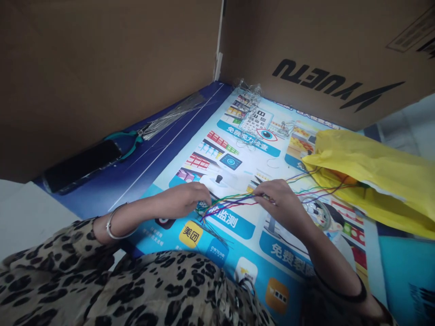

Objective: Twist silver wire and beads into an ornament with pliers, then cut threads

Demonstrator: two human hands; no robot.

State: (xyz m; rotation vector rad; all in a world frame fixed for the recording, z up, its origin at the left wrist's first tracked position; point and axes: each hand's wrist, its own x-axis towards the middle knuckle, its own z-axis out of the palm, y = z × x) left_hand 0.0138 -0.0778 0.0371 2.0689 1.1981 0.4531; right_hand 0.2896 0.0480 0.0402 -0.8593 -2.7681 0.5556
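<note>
Several thin coloured strings (231,198), in green, purple, blue and red, stretch between my two hands. My left hand (190,199) has its fingers closed at the strings' left end, where dark thin ends hang below; part of that grip is hidden. Around the middle of the bundle, my right hand (277,199) pinches the strings between thumb and fingers. From there they run on to the right, into the mouth of a yellow bag (377,158). Beneath both hands lies a printed poster (234,231) with pictures and Chinese lettering.
Tall cardboard panels (112,68) stand behind and to the left. Teal-handled pliers (134,140), a bundle of thin wires (175,115) and a black phone-like slab (83,165) lie at left. Tangled clear wire (249,97) sits at the back. A teal packet (408,276) is at lower right.
</note>
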